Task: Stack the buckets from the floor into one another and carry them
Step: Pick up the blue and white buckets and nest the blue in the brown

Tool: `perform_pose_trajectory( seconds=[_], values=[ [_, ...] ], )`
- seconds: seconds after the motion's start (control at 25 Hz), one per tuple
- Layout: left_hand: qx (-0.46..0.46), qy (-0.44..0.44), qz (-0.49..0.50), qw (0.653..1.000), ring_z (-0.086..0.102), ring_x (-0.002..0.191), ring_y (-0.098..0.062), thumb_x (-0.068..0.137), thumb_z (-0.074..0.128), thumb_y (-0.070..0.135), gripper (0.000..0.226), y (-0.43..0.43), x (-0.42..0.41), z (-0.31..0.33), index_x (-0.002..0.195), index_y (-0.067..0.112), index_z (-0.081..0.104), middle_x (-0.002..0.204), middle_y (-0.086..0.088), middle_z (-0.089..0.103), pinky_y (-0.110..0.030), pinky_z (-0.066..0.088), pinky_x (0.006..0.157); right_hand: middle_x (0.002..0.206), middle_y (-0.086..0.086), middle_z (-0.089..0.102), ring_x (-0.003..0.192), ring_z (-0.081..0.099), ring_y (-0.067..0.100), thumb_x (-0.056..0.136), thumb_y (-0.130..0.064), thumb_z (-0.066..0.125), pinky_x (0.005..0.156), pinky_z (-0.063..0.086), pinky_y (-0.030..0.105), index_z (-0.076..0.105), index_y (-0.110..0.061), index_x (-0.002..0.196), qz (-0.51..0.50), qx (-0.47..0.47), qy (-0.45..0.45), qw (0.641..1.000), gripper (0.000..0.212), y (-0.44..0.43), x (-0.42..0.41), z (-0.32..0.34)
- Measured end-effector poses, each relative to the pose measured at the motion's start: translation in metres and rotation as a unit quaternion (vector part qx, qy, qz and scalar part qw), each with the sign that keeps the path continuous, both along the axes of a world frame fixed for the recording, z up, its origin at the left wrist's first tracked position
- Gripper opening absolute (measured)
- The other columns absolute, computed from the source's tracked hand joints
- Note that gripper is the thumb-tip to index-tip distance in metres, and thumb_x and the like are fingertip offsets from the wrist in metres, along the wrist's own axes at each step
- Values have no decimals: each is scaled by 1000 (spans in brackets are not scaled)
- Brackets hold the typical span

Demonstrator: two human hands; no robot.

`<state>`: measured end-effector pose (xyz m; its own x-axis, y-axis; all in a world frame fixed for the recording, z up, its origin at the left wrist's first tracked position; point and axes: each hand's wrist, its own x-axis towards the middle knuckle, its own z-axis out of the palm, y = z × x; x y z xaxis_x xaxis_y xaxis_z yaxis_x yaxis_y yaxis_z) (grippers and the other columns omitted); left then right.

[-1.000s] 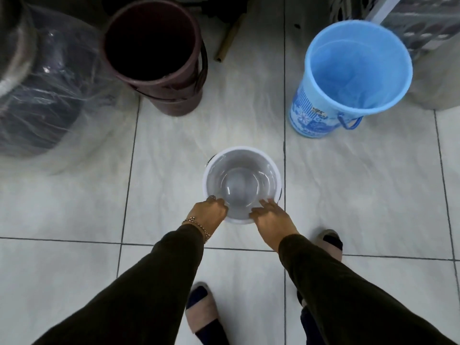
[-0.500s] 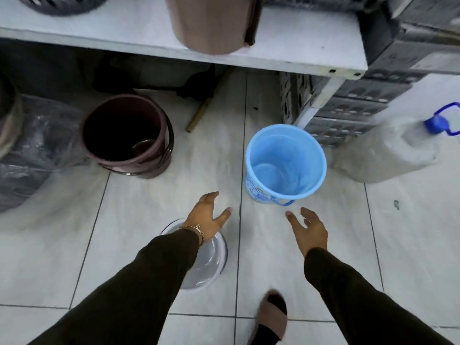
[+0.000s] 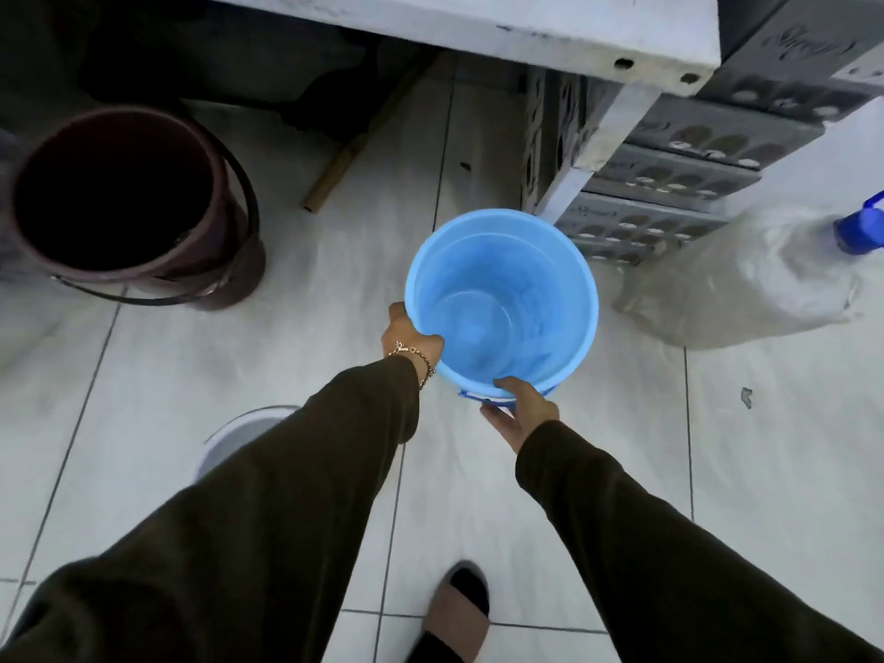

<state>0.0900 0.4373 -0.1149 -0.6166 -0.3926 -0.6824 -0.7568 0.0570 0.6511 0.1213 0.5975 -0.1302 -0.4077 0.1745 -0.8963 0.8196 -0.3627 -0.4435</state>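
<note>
A light blue bucket (image 3: 507, 299) stands upright on the tiled floor in the middle of the view. My left hand (image 3: 411, 339) grips its rim on the left side, fingers curled over the edge. My right hand (image 3: 519, 409) holds the near rim and outer wall by the handle mount. A small white bucket (image 3: 239, 435) sits on the floor behind my left arm, mostly hidden by the sleeve. A dark maroon bucket (image 3: 124, 198) with a wire handle stands at the far left.
A white shelf (image 3: 478, 21) with a leg (image 3: 588, 150) hangs over the floor just behind the blue bucket. Grey crates (image 3: 693, 160) are stacked to its right, beside a clear plastic bag (image 3: 746, 284). A wooden stick (image 3: 354, 150) lies under the shelf. My sandalled foot (image 3: 459, 610) is below.
My hands left the small white bucket, reached forward open, and now both grip the blue bucket's rim. The view has moved closer to the blue bucket.
</note>
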Motion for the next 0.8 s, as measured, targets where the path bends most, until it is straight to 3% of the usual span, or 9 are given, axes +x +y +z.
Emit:
perform_pose_trajectory(
  seconds=[0.12, 0.24, 0.32, 0.44, 0.56, 0.72, 0.8],
  values=[
    [29, 14, 67, 997, 61, 88, -32, 81, 51, -3, 51, -10, 31, 28, 129, 14, 41, 95, -6, 57, -41, 59, 78, 100, 18, 65, 76, 67, 31, 73, 6, 73, 56, 60, 32, 59, 4, 110, -38, 30, 23, 999, 40, -5, 18, 30],
    [81, 35, 161, 983, 59, 76, -20, 82, 49, -7, 49, -29, 67, 74, 121, 21, 42, 88, -2, 58, -42, 60, 72, 103, 21, 66, 88, 70, 37, 74, 4, 76, 67, 62, 42, 52, -1, 115, -9, 78, 80, 994, 48, -24, 35, 78],
    [127, 59, 228, 964, 61, 84, -26, 82, 49, -8, 50, -49, 89, 105, 118, 25, 41, 97, -8, 60, -44, 60, 70, 108, 22, 65, 95, 69, 37, 76, -1, 77, 71, 62, 45, 50, -3, 119, 41, 92, 120, 988, 50, -44, 44, 116],
    [149, 100, 308, 934, 60, 94, -32, 86, 47, -12, 54, -91, 118, 162, 129, 18, 40, 106, -11, 59, -35, 60, 58, 108, 17, 65, 94, 69, 30, 80, -2, 74, 65, 63, 39, 51, -6, 111, 113, 103, 206, 966, 38, -91, 51, 183],
    [144, 144, 378, 903, 62, 102, -38, 87, 49, -11, 53, -142, 136, 214, 130, 19, 41, 117, -17, 59, -46, 59, 73, 99, 4, 67, 92, 69, 22, 82, -4, 73, 77, 62, 45, 53, -23, 97, 181, 99, 275, 939, 31, -149, 49, 236],
    [121, 190, 428, 875, 63, 99, -26, 90, 51, -8, 51, -200, 154, 251, 133, 19, 41, 115, -9, 61, -31, 61, 64, 104, 7, 70, 95, 71, 21, 83, -7, 74, 81, 60, 44, 54, -24, 100, 224, 36, 321, 920, 31, -222, 44, 273],
    [114, 203, 450, 862, 60, 105, -27, 92, 50, -8, 52, -212, 152, 257, 135, 18, 39, 119, -9, 59, -33, 59, 68, 105, 10, 70, 95, 72, 22, 84, -12, 73, 78, 61, 44, 54, -19, 103, 252, 22, 319, 913, 28, -236, 38, 278]
  ],
)
